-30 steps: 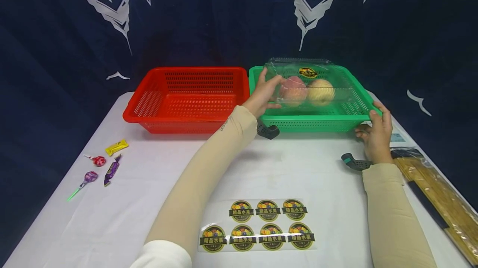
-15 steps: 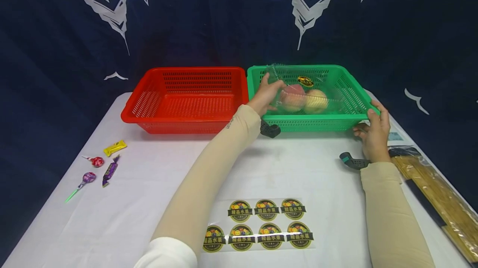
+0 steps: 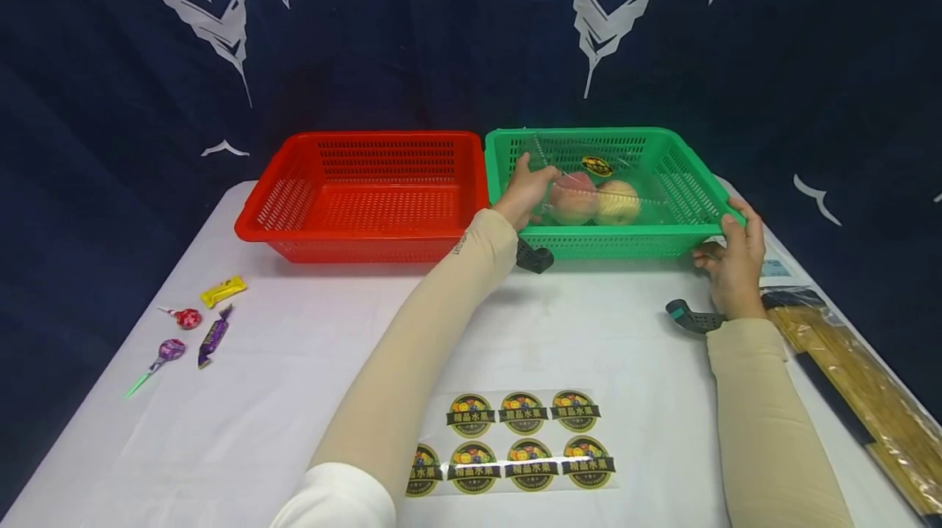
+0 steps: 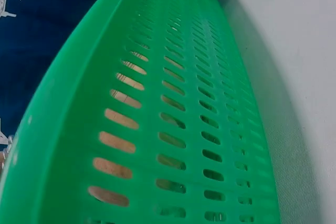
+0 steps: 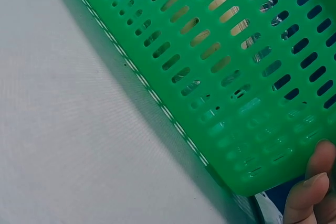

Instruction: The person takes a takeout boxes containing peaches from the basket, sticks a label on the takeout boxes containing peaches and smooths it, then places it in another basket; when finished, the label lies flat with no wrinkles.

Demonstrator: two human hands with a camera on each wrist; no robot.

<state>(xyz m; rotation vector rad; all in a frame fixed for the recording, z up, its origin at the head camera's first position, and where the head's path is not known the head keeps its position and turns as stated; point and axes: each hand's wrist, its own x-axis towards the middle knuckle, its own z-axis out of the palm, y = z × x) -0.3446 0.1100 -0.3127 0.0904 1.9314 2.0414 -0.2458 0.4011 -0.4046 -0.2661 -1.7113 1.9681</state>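
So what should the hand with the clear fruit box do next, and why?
Probably let go: the left hand grips the clear fruit box, which looks low inside the green basket, though whether it rests on the floor is unclear. The right hand holds the basket's corner.

Head view: my head camera looks forward and down over the white table [image 3: 294,364], taking in the whole scene from some way off. Left wrist view: set very close against the green basket [image 4: 173,129], looking along its slotted outer wall. Right wrist view: equally close, facing the same basket's corner, lower right of frame. All three views share this basket.
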